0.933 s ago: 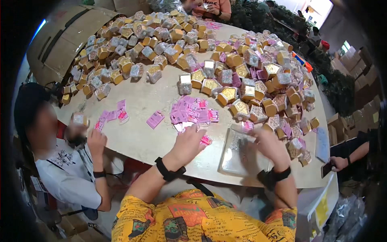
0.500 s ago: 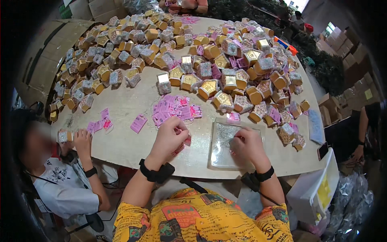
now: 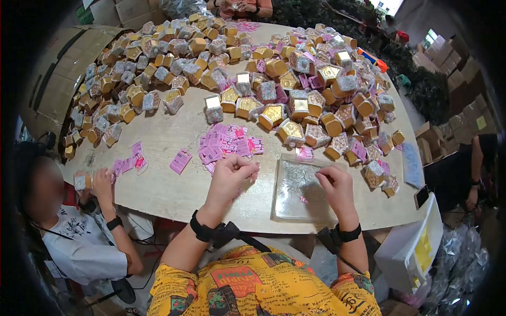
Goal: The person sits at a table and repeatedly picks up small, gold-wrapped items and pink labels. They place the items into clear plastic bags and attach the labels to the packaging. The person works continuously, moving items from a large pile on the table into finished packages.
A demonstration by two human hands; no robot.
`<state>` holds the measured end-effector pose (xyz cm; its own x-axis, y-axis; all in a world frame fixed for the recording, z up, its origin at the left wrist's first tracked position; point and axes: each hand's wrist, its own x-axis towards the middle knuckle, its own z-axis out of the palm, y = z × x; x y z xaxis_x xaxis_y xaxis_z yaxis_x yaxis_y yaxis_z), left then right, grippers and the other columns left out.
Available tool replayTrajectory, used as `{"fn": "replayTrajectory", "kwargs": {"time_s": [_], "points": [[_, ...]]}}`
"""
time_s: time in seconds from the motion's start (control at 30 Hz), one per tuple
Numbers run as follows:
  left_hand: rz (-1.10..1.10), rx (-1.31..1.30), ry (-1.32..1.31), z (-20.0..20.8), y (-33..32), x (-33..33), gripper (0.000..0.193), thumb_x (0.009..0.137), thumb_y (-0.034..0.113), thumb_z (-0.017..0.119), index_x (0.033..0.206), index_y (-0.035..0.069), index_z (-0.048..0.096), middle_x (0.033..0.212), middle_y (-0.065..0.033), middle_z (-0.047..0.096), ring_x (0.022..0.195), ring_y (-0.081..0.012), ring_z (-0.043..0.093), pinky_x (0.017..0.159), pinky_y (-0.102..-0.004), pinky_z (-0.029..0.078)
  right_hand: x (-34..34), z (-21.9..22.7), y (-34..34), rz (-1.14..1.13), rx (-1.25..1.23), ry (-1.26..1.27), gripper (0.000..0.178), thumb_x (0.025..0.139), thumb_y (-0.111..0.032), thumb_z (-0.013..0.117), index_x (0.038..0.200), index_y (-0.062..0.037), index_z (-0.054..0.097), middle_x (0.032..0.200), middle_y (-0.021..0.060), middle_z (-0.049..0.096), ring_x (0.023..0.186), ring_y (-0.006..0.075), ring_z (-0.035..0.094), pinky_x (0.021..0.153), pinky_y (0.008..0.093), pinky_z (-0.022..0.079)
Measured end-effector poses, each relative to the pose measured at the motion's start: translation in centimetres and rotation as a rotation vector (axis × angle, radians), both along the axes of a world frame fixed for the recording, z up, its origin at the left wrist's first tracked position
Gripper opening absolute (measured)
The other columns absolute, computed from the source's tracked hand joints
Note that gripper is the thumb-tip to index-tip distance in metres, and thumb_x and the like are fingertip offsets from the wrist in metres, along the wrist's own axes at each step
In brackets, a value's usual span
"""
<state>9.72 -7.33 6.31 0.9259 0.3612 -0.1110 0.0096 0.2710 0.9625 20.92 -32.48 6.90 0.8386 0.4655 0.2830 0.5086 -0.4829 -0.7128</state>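
Observation:
My left hand is closed in a pinch over the table, with slivers of pink at its fingers, from a pink tag mostly hidden by the hand. Above the right edge of a shallow clear tray, my right hand pinches thumb against fingers; whatever is between them is too fine to make out. Thin clear loops and a small pink scrap lie in the tray. A pile of pink printed tags sits just beyond my left hand, with one loose pink tag left of it.
Small gold-and-glittery house-shaped ornaments are heaped across the far table. A co-worker at the left handles one ornament. Another person sits opposite. A phone and a white box are at the right edge.
My left hand has shifted slightly up and right, and the tags in it show less. My right hand has moved right from over the tray's middle, uncovering the pink scrap.

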Motion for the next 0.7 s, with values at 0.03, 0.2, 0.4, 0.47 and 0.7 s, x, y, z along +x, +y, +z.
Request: {"fn": "replayTrajectory", "kwargs": {"time_s": [0.03, 0.2, 0.4, 0.47, 0.7], "points": [[0.000, -0.005, -0.013, -0.2, -0.1, 0.1, 0.007, 0.083, 0.004, 0.067, 0.083, -0.001, 0.063, 0.074, -0.0051, 0.065, 0.067, -0.0085, 0.060, 0.062, -0.0218, 0.048, 0.0, -0.5, 0.0, -0.010, 0.048, 0.039, 0.008, 0.080, -0.006, 0.068, 0.083, 0.0010, 0.067, 0.075, 0.0118, 0.061, 0.062, 0.0211, 0.059, 0.058, 0.0302, 0.046], [-0.038, 0.005, -0.010, -0.1, -1.0, 0.4, 0.007, 0.085, 0.005, 0.064, 0.088, -0.001, 0.066, 0.078, -0.0052, 0.066, 0.070, -0.0082, 0.060, 0.065, -0.0224, 0.047, -0.1, -1.5, -0.1, -0.084, 0.202, 0.100, 0.006, 0.080, -0.004, 0.068, 0.083, 0.0010, 0.066, 0.079, 0.0070, 0.061, 0.061, 0.0112, 0.056, 0.055, 0.0242, 0.044], [-0.097, -0.044, -0.034, 0.3, -1.9, 0.7, 0.013, 0.087, 0.006, 0.062, 0.095, -0.003, 0.068, 0.087, -0.0060, 0.069, 0.073, -0.0083, 0.060, 0.068, -0.0226, 0.048, -0.9, -1.2, 1.2, -0.094, 0.466, 0.419, 0.006, 0.085, -0.005, 0.065, 0.088, 0.0003, 0.064, 0.076, 0.0000, 0.058, 0.059, 0.0052, 0.053, 0.050, 0.0195, 0.042], [-0.104, -0.048, -0.038, 0.1, -2.3, 1.0, 0.014, 0.088, 0.006, 0.061, 0.097, -0.003, 0.067, 0.088, -0.0070, 0.069, 0.077, -0.0099, 0.062, 0.070, -0.0239, 0.051, -1.6, -0.2, 2.2, -0.065, 0.483, 0.525, 0.006, 0.087, -0.005, 0.063, 0.090, -0.0002, 0.063, 0.073, -0.0016, 0.057, 0.059, 0.0042, 0.052, 0.049, 0.0188, 0.042], [-0.167, -0.083, -0.071, -0.3, -2.4, 1.2, 0.015, 0.090, 0.004, 0.057, 0.100, -0.004, 0.065, 0.093, -0.0085, 0.067, 0.083, -0.0130, 0.065, 0.075, -0.0252, 0.053, -3.3, -0.2, 4.9, 0.134, 0.322, 0.295, 0.006, 0.088, -0.005, 0.063, 0.090, 0.0006, 0.063, 0.068, -0.0001, 0.057, 0.058, 0.0053, 0.053, 0.051, 0.0207, 0.041]]}}
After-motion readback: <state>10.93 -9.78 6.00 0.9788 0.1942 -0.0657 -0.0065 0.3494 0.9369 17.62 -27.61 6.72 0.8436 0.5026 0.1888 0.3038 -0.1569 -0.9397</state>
